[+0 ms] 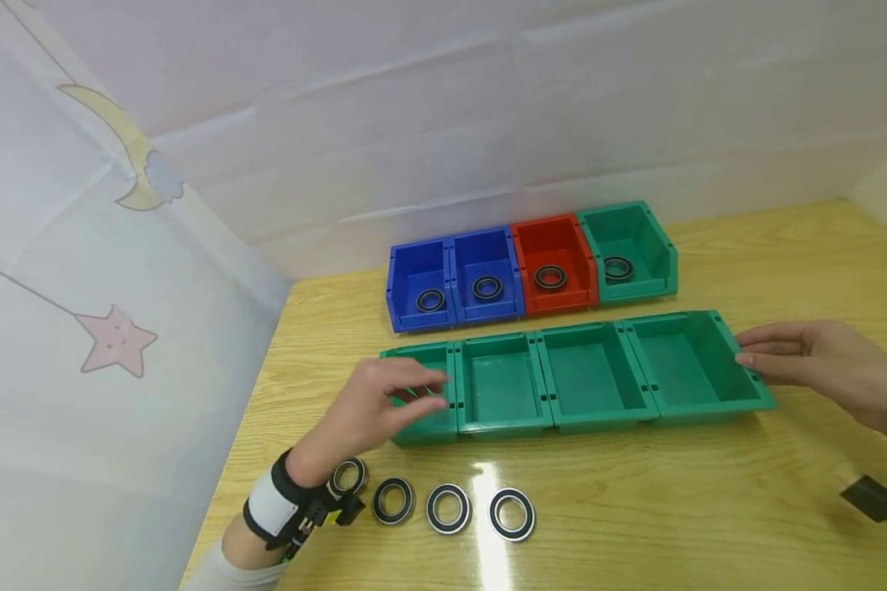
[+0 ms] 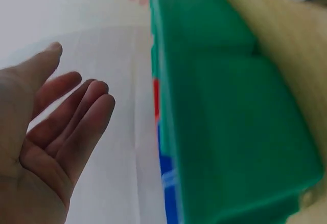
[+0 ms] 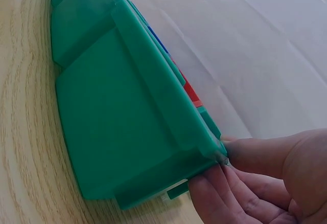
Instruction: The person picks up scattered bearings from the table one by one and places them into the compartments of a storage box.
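Several green plastic bins (image 1: 590, 377) stand joined in one row across the table. At the row's right end my right hand (image 1: 828, 361) pinches the rim of the last bin (image 3: 117, 116); in the right wrist view thumb and fingers meet at its corner. My left hand (image 1: 384, 402) hovers over the leftmost green bin (image 1: 438, 423), fingers loosely bent and apart, holding nothing. The left wrist view shows that hand (image 2: 66, 116) beside the bin wall (image 2: 230, 132), palm bare. Below the row lie several ball bearings, among them one bearing (image 1: 494, 515) furthest right and another (image 1: 350, 461) partly behind the left wrist.
Behind the green row are two blue bins (image 1: 417, 256), a red bin (image 1: 543, 234) and a green bin (image 1: 669, 267), each with one bearing inside. A white cloth wall (image 1: 443, 123) borders the wooden table (image 1: 636, 509) at the back and left.
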`<state>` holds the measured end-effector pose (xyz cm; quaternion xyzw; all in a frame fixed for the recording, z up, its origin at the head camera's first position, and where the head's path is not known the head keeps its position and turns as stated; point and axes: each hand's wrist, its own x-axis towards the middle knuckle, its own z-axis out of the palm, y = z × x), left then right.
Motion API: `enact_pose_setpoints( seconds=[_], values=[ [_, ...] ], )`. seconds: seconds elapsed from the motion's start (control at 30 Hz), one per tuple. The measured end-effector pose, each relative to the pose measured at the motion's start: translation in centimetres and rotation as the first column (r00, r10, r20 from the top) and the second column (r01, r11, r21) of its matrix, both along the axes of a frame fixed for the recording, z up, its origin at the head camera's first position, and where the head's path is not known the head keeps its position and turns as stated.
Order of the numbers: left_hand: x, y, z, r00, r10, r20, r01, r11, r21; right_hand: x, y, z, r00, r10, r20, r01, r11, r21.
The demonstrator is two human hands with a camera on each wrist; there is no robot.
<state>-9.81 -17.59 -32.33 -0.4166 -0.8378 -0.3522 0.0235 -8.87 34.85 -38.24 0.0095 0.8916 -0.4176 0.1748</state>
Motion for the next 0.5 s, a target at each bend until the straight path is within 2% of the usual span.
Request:
enact_pose_setpoints(
  seconds=[0.1, 0.17, 0.3, 0.37, 0.5],
  values=[
    [1.4, 1.0, -1.0, 0.988, -0.141, -0.057, 0.138, 0.990, -0.041, 0.0, 0.1, 0.0, 1.000, -0.004, 0.004, 0.005, 1.000, -0.007],
    [2.1, 1.7, -1.5, 0.975, -0.208, -0.076, 0.201, 0.976, -0.089, 0.0, 0.1, -0.1, 1.000, -0.008, 0.005, 0.008, 1.000, -0.011],
    [3.4, 2.9, -2.4, 0.956, -0.284, -0.070, 0.262, 0.940, -0.220, 0.1, 0.1, -0.2, 1.000, -0.015, -0.004, 0.015, 1.000, -0.025],
    [3.9, 3.5, -2.9, 0.949, -0.311, -0.047, 0.286, 0.915, -0.286, 0.1, 0.1, -0.2, 1.000, -0.018, -0.008, 0.017, 0.999, -0.028],
    [4.5, 4.5, -3.9, 0.930, -0.364, -0.044, 0.321, 0.867, -0.382, 0.0, 0.0, -0.1, 1.000, -0.012, -0.007, 0.012, 1.000, -0.003]
  ],
)
